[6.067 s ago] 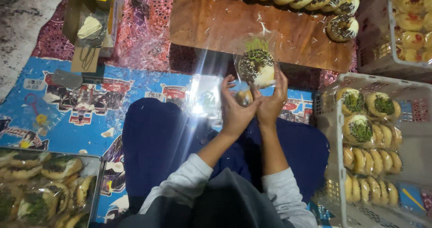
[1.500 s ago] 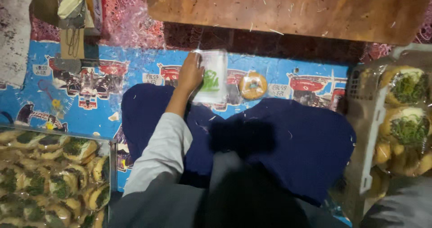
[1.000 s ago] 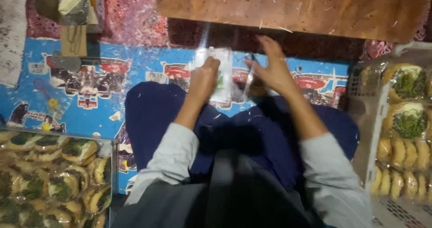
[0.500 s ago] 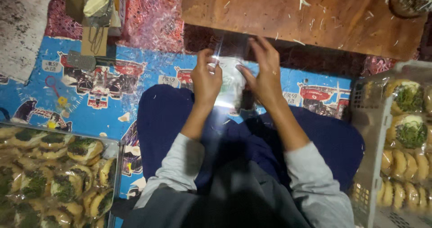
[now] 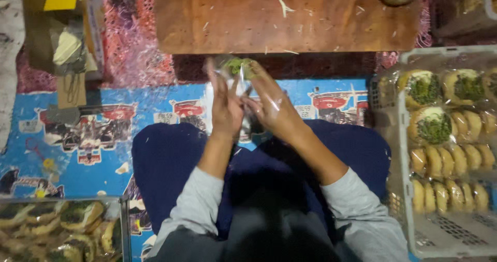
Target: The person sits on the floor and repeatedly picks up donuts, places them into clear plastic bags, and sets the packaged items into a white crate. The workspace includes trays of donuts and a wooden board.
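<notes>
Over the lap, both hands, left (image 5: pixel 225 107) and right (image 5: pixel 273 106), pinch a clear plastic bag (image 5: pixel 239 73) around a green-topped bun; bagging's underway, sealing probably follows.

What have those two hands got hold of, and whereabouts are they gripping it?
Both the left hand and the right hand hold a clear plastic bag with a green-topped bun inside. They grip it by its sides, but motion blur hides the exact finger placement.

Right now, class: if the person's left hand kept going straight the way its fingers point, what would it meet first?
The left hand points away from the body, so it would probably first reach the near edge of the wooden board; height is hard to judge, so it might pass above.
</notes>
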